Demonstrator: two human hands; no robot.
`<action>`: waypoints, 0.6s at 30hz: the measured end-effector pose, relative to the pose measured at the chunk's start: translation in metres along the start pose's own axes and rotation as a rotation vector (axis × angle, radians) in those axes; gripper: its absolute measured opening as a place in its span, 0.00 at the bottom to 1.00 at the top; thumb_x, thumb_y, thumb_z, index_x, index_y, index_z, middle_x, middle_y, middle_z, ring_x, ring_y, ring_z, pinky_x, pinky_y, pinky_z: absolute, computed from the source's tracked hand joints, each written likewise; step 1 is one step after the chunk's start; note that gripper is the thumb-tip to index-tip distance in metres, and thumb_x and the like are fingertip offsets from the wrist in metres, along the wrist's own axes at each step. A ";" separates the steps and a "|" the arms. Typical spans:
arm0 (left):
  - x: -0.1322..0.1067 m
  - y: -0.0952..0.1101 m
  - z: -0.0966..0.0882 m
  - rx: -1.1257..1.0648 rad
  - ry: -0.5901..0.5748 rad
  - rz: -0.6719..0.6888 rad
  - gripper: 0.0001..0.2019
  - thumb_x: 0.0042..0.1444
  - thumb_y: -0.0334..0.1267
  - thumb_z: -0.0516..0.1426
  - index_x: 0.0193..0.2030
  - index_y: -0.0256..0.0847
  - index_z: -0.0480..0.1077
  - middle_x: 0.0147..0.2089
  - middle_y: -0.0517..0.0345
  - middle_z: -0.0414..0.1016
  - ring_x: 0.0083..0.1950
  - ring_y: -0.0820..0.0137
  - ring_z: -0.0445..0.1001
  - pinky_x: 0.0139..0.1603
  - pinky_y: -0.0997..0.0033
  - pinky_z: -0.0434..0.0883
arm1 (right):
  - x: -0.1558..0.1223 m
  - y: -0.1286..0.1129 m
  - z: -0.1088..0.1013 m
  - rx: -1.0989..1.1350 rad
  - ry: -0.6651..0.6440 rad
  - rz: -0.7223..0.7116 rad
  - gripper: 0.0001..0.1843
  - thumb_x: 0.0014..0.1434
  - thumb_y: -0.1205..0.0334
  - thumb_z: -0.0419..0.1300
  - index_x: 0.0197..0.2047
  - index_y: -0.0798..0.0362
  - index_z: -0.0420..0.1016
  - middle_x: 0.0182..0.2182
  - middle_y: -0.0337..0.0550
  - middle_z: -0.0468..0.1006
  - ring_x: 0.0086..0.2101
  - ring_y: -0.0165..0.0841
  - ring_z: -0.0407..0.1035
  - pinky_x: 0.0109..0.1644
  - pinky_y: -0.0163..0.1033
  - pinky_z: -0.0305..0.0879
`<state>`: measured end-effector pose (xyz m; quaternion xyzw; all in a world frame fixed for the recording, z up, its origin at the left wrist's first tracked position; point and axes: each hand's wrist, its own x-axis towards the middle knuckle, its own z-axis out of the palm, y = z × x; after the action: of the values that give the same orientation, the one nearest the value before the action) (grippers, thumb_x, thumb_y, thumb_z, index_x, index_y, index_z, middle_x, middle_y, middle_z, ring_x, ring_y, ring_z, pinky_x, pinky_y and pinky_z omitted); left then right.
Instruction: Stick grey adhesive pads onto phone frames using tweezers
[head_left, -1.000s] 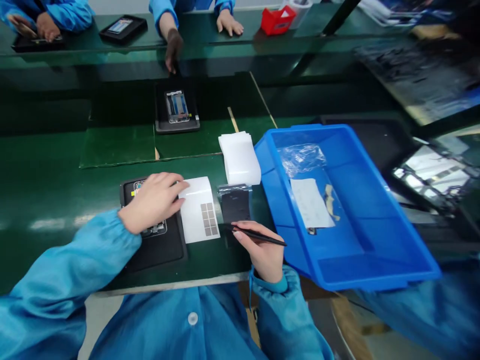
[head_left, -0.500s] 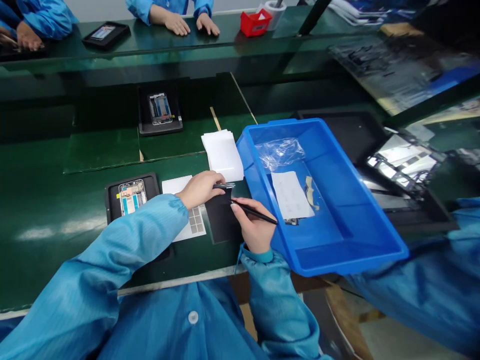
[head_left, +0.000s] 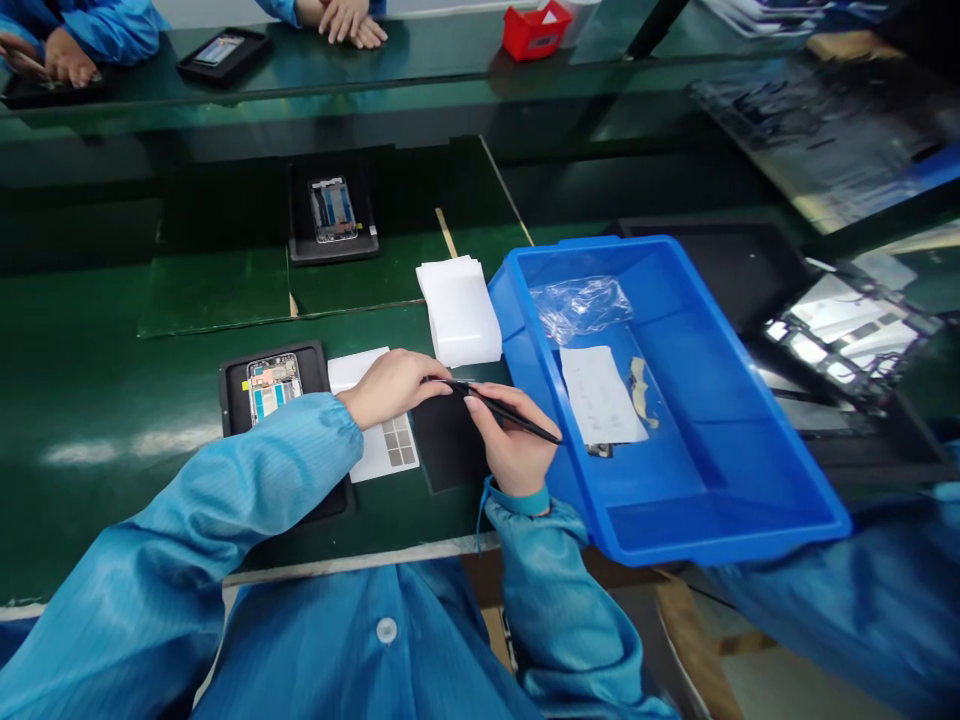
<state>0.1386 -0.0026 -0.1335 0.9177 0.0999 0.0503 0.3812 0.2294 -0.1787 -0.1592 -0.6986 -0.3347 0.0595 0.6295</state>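
Observation:
Over a black mat [head_left: 452, 455], my right hand [head_left: 519, 437] grips black tweezers [head_left: 517, 413], their tip pointing left. My left hand [head_left: 391, 388] pinches a small thin dark piece [head_left: 442, 380], mostly hidden by the fingers; its kind is unclear. The tweezers' tip meets or overlaps that piece; which one I cannot tell. Under my left wrist lies a white sheet [head_left: 375, 458] with small grey squares [head_left: 398, 441]. Left of it, an opened phone [head_left: 272, 384] rests in a black tray [head_left: 236, 405], partly covered by my sleeve.
A blue bin [head_left: 720, 520] stands right of my hand, holding clear plastic [head_left: 581, 305] and a paper [head_left: 604, 395]. Beyond my hands are a paper stack [head_left: 461, 310] and another phone [head_left: 332, 210] in a tray. Across the bench, co-workers' hands [head_left: 349, 22] show near a red box [head_left: 534, 32].
My tweezers' tip has moved left to the small piece in my left hand. Across the bench, a co-worker's hands have come together. The whole view has shifted slightly.

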 end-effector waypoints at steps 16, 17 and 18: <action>0.002 -0.002 0.003 0.043 -0.013 0.008 0.07 0.63 0.39 0.60 0.42 0.44 0.80 0.43 0.58 0.83 0.45 0.64 0.80 0.44 0.70 0.71 | 0.001 0.005 0.002 -0.041 0.039 0.015 0.06 0.56 0.60 0.70 0.37 0.49 0.81 0.36 0.44 0.83 0.38 0.40 0.79 0.46 0.49 0.78; 0.002 -0.003 0.003 0.045 -0.016 0.008 0.06 0.63 0.39 0.60 0.42 0.44 0.80 0.42 0.58 0.83 0.45 0.64 0.80 0.44 0.70 0.71 | 0.001 0.005 0.002 -0.045 0.043 0.015 0.06 0.56 0.60 0.70 0.37 0.49 0.81 0.36 0.43 0.83 0.38 0.40 0.79 0.46 0.49 0.78; 0.002 -0.003 0.003 0.047 -0.018 0.010 0.07 0.63 0.39 0.60 0.42 0.44 0.80 0.42 0.58 0.83 0.45 0.64 0.80 0.44 0.70 0.71 | 0.001 0.005 0.002 -0.049 0.046 0.017 0.06 0.55 0.60 0.70 0.37 0.49 0.81 0.35 0.43 0.83 0.38 0.40 0.79 0.46 0.49 0.78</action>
<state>0.1409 -0.0020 -0.1380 0.9274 0.0933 0.0415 0.3600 0.2312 -0.1761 -0.1641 -0.7179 -0.3155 0.0404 0.6193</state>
